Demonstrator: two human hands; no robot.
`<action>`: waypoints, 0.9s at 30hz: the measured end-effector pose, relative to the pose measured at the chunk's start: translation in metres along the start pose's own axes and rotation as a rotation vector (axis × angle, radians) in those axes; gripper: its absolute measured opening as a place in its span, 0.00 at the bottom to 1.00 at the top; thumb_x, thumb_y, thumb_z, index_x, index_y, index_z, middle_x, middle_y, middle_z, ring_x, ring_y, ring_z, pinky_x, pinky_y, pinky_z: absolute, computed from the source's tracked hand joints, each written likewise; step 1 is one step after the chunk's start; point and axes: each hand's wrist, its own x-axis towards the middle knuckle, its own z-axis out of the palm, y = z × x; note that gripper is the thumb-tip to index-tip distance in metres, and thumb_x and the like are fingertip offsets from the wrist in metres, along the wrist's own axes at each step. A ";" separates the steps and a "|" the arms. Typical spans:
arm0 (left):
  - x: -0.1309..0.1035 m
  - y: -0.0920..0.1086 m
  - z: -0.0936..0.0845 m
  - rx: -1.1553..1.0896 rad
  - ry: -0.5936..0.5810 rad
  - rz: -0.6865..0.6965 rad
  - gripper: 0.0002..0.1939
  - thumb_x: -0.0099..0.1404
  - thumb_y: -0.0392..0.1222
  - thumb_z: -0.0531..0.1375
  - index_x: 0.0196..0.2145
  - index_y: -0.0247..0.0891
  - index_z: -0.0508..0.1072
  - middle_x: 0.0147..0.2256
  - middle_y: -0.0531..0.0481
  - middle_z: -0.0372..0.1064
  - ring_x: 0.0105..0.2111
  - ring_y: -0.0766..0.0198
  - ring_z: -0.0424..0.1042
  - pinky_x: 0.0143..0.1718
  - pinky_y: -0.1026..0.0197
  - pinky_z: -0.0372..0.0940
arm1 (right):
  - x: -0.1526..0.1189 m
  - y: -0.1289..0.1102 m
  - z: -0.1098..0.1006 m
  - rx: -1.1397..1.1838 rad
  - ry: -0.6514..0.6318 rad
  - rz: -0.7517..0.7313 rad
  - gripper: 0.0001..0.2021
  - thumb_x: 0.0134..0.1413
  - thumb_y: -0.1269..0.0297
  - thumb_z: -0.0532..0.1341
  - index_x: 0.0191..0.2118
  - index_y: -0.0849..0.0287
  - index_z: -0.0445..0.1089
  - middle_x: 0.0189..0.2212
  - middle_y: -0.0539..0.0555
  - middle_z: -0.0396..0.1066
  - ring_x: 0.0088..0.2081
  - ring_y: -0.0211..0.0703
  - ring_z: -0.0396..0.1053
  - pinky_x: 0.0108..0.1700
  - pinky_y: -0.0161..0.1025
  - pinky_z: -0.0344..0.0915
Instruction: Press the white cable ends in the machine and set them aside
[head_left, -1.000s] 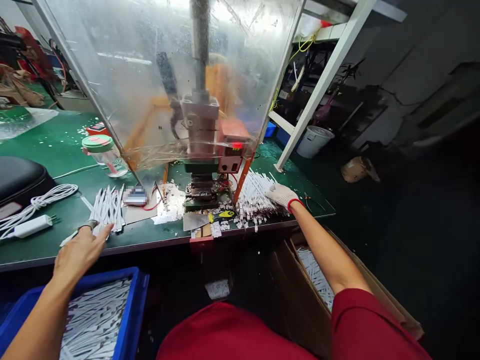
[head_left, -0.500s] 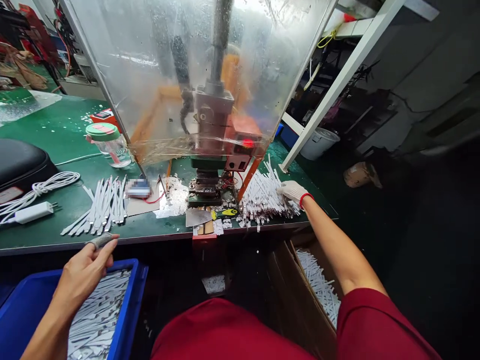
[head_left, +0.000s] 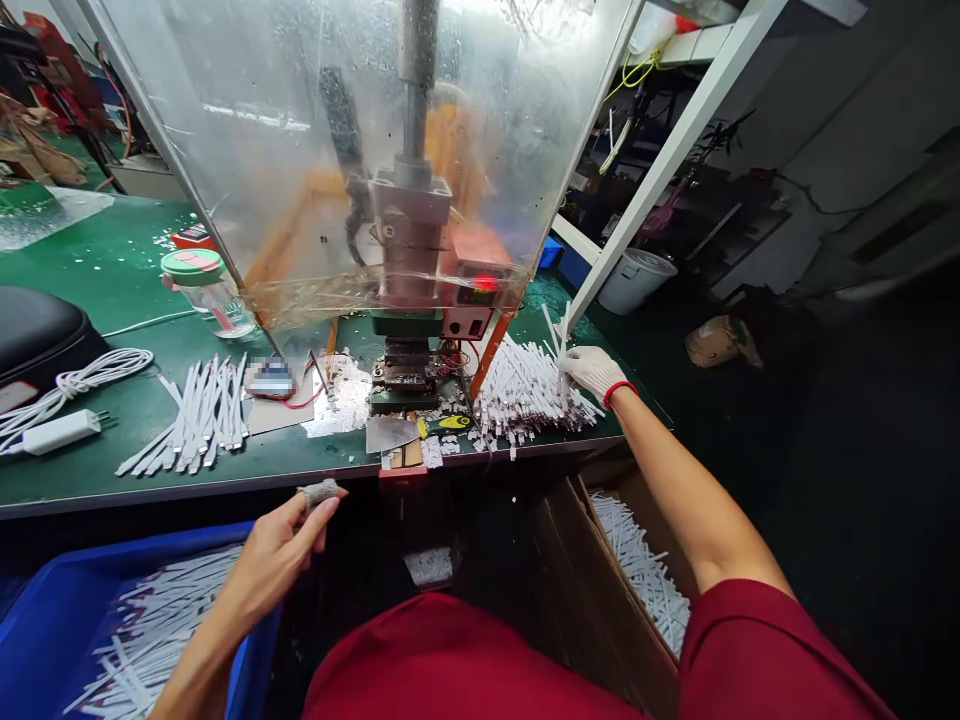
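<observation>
My right hand (head_left: 592,372), in a white knit glove with a red cuff, pinches a few white flat strips (head_left: 559,330). They stand up from a large heap of similar strips (head_left: 517,385) on the right of the table. My left hand (head_left: 289,540) is in front of the table's edge, above the right side of a blue bin. Its fingers are curled, with the thumb close to an index finger wrapped in a grey cover (head_left: 319,492). I see nothing held there. A press (head_left: 409,370) with a dark lower die stands behind a clear shield (head_left: 300,200).
More strips (head_left: 202,410) lie on the table's left, beside a charger (head_left: 61,432) and a jar (head_left: 210,295). A scraper (head_left: 394,434) lies before the press. Below are a blue bin (head_left: 45,610) and a cardboard box (head_left: 600,600), both holding strips. A white post (head_left: 675,165) rises at right.
My left hand has moved right, away from above the bin's middle. My right hand has raised a few strips upright from the heap. The view has shifted slightly.
</observation>
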 end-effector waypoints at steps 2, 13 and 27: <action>0.000 0.008 0.014 0.021 -0.063 0.030 0.28 0.64 0.62 0.52 0.49 0.37 0.70 0.21 0.57 0.60 0.19 0.67 0.59 0.20 0.66 0.53 | -0.001 -0.003 0.002 -0.071 -0.014 -0.002 0.13 0.48 0.59 0.58 0.30 0.62 0.76 0.23 0.56 0.72 0.28 0.42 0.67 0.29 0.34 0.57; -0.011 0.041 0.052 0.091 -0.264 0.145 0.23 0.68 0.57 0.49 0.39 0.35 0.73 0.21 0.54 0.63 0.21 0.66 0.61 0.23 0.66 0.53 | -0.037 -0.022 -0.022 0.431 0.023 -0.052 0.14 0.50 0.54 0.60 0.28 0.61 0.71 0.21 0.54 0.70 0.25 0.40 0.66 0.27 0.33 0.61; 0.007 0.083 0.119 -0.329 -0.363 0.185 0.26 0.68 0.59 0.49 0.40 0.32 0.72 0.29 0.44 0.75 0.25 0.63 0.73 0.26 0.65 0.64 | -0.190 -0.135 0.039 1.122 -0.517 -0.214 0.17 0.50 0.50 0.65 0.27 0.61 0.67 0.18 0.49 0.68 0.19 0.33 0.63 0.22 0.29 0.62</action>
